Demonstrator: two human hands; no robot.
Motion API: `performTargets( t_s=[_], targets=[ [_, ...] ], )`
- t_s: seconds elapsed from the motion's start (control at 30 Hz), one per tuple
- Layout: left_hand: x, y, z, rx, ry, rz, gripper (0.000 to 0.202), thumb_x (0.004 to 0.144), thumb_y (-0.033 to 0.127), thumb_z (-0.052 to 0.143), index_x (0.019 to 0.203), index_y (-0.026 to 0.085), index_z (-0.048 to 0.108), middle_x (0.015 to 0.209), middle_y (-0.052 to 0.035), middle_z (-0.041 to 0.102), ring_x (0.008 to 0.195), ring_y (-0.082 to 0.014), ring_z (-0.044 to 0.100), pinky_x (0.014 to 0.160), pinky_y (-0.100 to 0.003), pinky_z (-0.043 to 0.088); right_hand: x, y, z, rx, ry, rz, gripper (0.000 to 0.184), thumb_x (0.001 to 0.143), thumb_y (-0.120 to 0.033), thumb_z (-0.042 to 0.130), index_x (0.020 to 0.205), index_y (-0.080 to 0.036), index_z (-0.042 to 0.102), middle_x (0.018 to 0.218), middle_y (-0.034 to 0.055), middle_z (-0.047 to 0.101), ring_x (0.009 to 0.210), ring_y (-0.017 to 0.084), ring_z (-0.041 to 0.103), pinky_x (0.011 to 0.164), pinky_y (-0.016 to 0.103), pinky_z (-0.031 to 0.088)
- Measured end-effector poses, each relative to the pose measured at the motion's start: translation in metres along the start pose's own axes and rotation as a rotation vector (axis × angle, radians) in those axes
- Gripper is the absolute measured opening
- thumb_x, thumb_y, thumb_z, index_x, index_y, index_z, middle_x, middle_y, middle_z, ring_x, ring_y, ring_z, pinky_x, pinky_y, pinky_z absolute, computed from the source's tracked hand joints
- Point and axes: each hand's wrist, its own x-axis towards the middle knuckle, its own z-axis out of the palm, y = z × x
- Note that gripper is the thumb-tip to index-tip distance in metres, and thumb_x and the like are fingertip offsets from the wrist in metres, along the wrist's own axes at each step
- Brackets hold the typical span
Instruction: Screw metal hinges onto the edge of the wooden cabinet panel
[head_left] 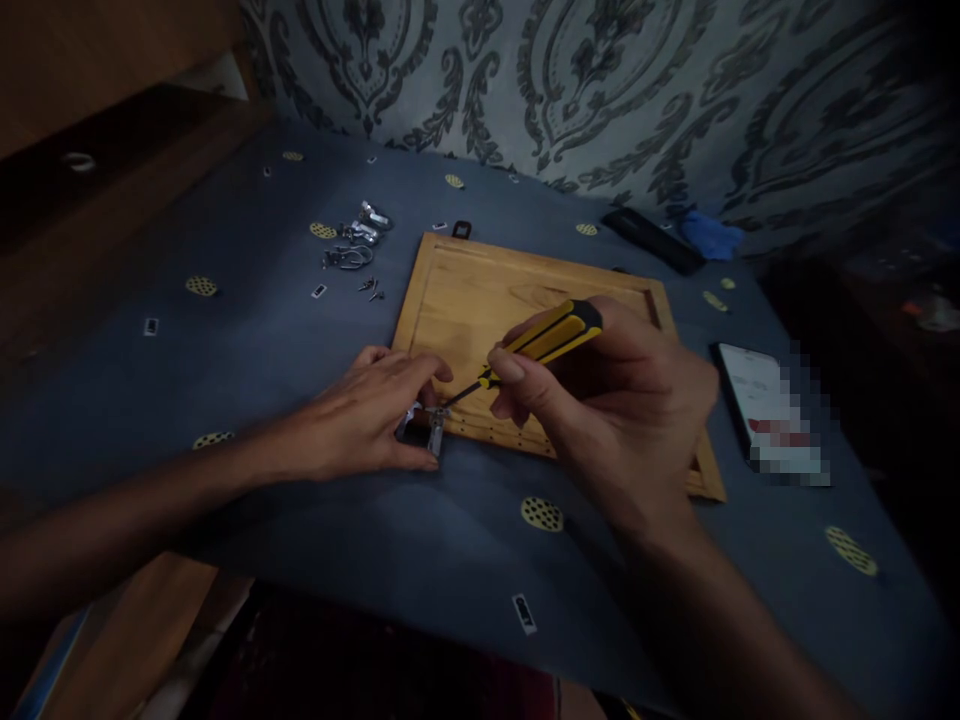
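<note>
Two bare hands meet tools and metal at a framed wooden panel (pixel 480 290), which lies flat on a dark blue-grey tablecloth (pixel 262 350); clock directions are read from the panel's centre. The left hand (pixel 367 415), its forearm extending from eight o'clock, curls thumb and fingers around a small metal fitting (pixel 436 435), pinching it at the panel's near edge between seven and eight o'clock. The right hand (pixel 630 410), its forearm extending from five o'clock, grips a yellow-and-black screwdriver (pixel 551 338) between thumb and fingers. The tool is tilted, its handle raised toward two o'clock of its own tip and its shaft slanting down to the fitting. Because the light is dim, the tip appears to touch the metal, though whether it sits in a screw head cannot be told. Dark dots run in a row along the panel's near border. At ten o'clock, apart from the panel, lies a cluster of shiny metal hardware (pixel 360 235), with small screws (pixel 371 287) just nearer the viewer. A dark tab (pixel 461 230) shows beside the far edge at eleven o'clock. A long black object (pixel 652 240) and a crumpled blue cloth (pixel 711 235) lie around two o'clock, and a lit phone (pixel 757 390) just past three.
</note>
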Motion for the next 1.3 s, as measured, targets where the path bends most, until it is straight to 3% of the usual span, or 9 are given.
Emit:
performTargets(
  t_s=[0.23,0.63,0.83,0.93,1.1,1.3],
  targets=[
    [0.000,0.000,0.000,-0.004,0.001,-0.005,0.065,0.081,0.035,0.093,0.131,0.026,0.052,0.120,-0.0034,0.073,0.121,-0.0321,0.066,0.111,-0.047,0.038,0.000,0.000,-0.001,-0.010,-0.019,-0.009,0.037,0.083,-0.045,0.096,0.074,-0.026,0.066,0.065,-0.0048,0.062,0.049,0.013,0.059,0.044,0.030,0.046],
    [0.001,-0.003,0.000,0.029,-0.001,0.033,0.048,0.086,0.038,0.087,0.117,0.024,0.053,0.114,-0.0018,0.073,0.115,-0.0305,0.067,0.107,-0.045,0.039,-0.006,0.002,0.001,-0.018,-0.020,0.032,0.037,0.082,-0.044,0.097,0.075,-0.026,0.065,0.066,-0.0044,0.065,0.051,0.013,0.059,0.046,0.030,0.048],
    [0.000,-0.006,0.002,0.037,0.016,0.051,0.055,0.088,0.039,0.084,0.130,0.025,0.052,0.128,-0.0059,0.072,0.129,-0.0336,0.064,0.111,-0.047,0.039,-0.006,-0.001,0.004,0.017,-0.064,0.016,0.025,0.087,-0.043,0.094,0.097,-0.029,0.076,0.079,-0.0041,0.068,0.053,0.012,0.057,0.047,0.030,0.049],
    [0.000,-0.006,0.002,0.042,0.007,0.043,0.054,0.086,0.040,0.085,0.126,0.025,0.052,0.123,-0.0047,0.073,0.126,-0.0334,0.065,0.111,-0.047,0.039,-0.004,-0.004,0.001,-0.002,-0.116,0.045,0.024,0.090,-0.045,0.090,0.090,-0.026,0.076,0.079,-0.0025,0.066,0.059,0.013,0.059,0.050,0.029,0.048],
    [0.000,-0.002,0.000,0.053,-0.001,0.025,0.051,0.086,0.038,0.086,0.121,0.024,0.052,0.115,-0.0026,0.072,0.117,-0.0310,0.066,0.110,-0.046,0.040,-0.004,-0.006,-0.009,-0.016,-0.215,0.117,0.037,0.092,-0.050,0.087,0.076,-0.023,0.067,0.076,-0.0005,0.063,0.068,0.016,0.062,0.058,0.031,0.052],
    [0.001,0.000,0.001,0.057,0.014,0.030,0.051,0.085,0.037,0.087,0.121,0.025,0.053,0.119,-0.0036,0.071,0.120,-0.0322,0.065,0.109,-0.046,0.042,-0.009,-0.005,-0.007,-0.069,-0.126,0.072,0.037,0.088,-0.045,0.092,0.075,-0.023,0.067,0.076,-0.0018,0.063,0.064,0.013,0.059,0.056,0.030,0.047]
  ],
)
